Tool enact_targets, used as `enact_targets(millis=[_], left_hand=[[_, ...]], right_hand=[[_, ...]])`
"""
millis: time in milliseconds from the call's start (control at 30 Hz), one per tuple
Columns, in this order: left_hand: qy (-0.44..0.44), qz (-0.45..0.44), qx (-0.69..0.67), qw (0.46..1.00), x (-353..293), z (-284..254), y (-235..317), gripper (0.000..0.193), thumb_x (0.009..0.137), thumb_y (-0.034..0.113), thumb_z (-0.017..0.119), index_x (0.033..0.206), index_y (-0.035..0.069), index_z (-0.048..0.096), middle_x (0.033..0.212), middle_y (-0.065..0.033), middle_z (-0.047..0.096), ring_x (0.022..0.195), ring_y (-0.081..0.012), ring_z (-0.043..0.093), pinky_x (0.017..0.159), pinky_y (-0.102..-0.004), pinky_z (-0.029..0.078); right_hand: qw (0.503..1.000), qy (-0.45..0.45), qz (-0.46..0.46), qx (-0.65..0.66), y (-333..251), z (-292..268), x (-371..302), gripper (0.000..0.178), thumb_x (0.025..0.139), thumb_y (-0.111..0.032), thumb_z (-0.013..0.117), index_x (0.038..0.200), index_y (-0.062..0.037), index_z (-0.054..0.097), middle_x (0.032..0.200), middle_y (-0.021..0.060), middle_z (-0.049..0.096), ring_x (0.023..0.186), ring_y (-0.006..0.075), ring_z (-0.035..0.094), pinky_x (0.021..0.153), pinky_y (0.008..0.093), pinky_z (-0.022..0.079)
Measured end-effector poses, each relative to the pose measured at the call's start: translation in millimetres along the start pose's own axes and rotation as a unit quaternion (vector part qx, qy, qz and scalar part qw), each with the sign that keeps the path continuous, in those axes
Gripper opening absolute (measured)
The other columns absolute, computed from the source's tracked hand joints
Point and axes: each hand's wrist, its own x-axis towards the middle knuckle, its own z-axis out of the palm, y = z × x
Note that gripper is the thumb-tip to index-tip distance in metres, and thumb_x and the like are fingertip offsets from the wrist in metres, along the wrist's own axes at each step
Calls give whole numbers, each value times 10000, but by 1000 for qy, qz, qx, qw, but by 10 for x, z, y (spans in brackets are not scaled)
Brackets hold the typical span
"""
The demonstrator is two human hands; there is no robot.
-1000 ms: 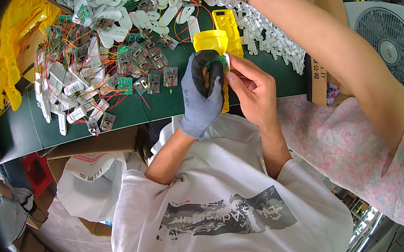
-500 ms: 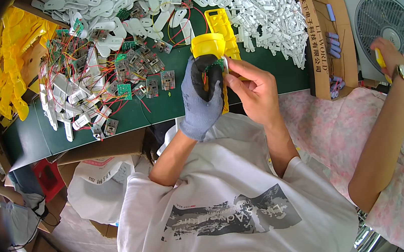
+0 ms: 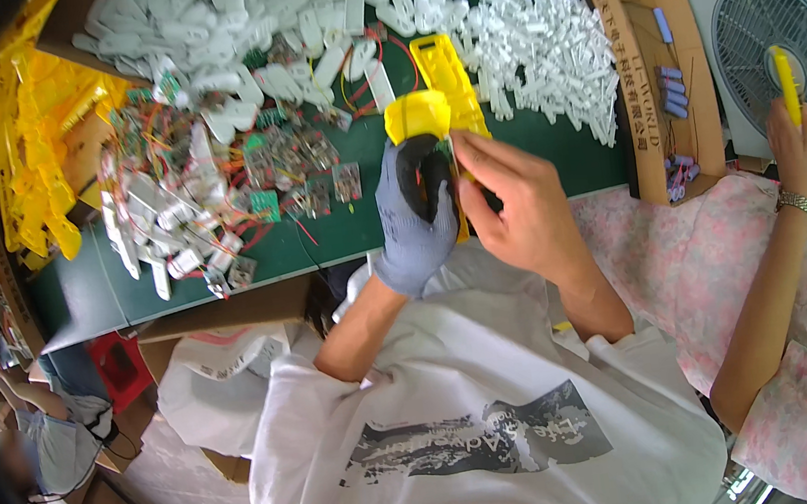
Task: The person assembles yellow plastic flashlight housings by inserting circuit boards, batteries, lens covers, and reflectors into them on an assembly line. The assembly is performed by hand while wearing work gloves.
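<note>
My left hand (image 3: 410, 221), in a grey glove with dark fingers, is wrapped round a yellow plastic housing (image 3: 417, 115) held up over the table's near edge. My right hand (image 3: 521, 199) is bare, its thumb and fingers pinched at the housing's right side. A thin pale edge shows by those fingertips; what they grip is mostly hidden. Just behind the hands lies a long yellow plastic shell (image 3: 442, 68) on the green table (image 3: 361, 151).
White plastic covers (image 3: 184, 22) and small white parts (image 3: 540, 54) lie heaped at the back. Wired circuit boards (image 3: 298, 169) are at left, beside yellow shells (image 3: 28, 147). A cardboard tray (image 3: 616, 55) holds cylindrical cells. At right, a co-worker's hand (image 3: 796, 153) holds a yellow piece near a fan (image 3: 729, 31).
My right hand has turned and come closer, with more of its back showing. A green board visible in my left hand earlier is now hidden. The co-worker's yellow piece has risen.
</note>
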Motion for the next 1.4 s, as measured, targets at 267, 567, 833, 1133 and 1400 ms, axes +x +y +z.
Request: enact_targets(millis=[267,567,833,1133,1400], left_hand=[[-149,-134,-381,903,163,-297,580,843,826,-45,461,1460,70,-83,1518,-185,39,1324,-246,287,1033,-359,310],[79,-47,35,995,-60,-1248,591,292,811,-74,468,1086,-77,565,973,-153,635,835,-163,628,734,-262,497],[-101,-90,361,923,154,-375,680,812,732,338,722,1373,41,321,1040,-169,574,705,-274,635,577,-368,504],[-111,-49,351,929,-7,-223,422,658,767,93,583,1377,71,337,1020,-127,593,810,-293,608,694,-379,497],[-24,-160,-172,972,-361,-1355,700,497,709,-105,607,1189,-45,492,1022,-121,612,949,-193,595,846,-298,472]], right_hand=[[996,-50,71,23,-122,-338,423,690,743,-116,679,1343,26,369,1123,228,550,967,367,574,836,391,463],[938,108,196,-265,1524,-505,1738,547,807,-335,649,1217,5,524,1067,209,580,976,355,593,832,430,481],[927,219,140,-271,1313,-224,1789,510,788,-366,671,1126,5,578,1057,191,592,984,339,560,842,409,473],[996,-35,12,77,619,-367,1393,194,800,-132,637,963,-27,653,839,109,655,750,206,627,685,310,496],[997,-37,-49,-56,597,104,1468,177,784,-206,643,810,-32,650,831,129,650,767,300,633,688,402,497]])
